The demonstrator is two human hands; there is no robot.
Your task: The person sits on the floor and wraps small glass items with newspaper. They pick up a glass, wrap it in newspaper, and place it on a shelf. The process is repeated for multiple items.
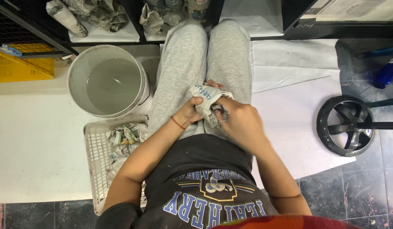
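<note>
Squarely between both hands point(217, 114), a crumpled newspaper bundle point(207, 98).

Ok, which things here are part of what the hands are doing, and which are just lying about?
In hand:
- newspaper-wrapped item, gripped by left hand and right hand
- white basket of crumpled newspaper
- white bucket of cloudy water

Lying about:
- yellow crate
- blue spray bottle
- black wheel-shaped part
- white paper sheets

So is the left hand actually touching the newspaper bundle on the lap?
Touching. The head view shows the left hand with fingers curled around the newspaper bundle, no gap visible; the right hand grips it from the other side.
</note>
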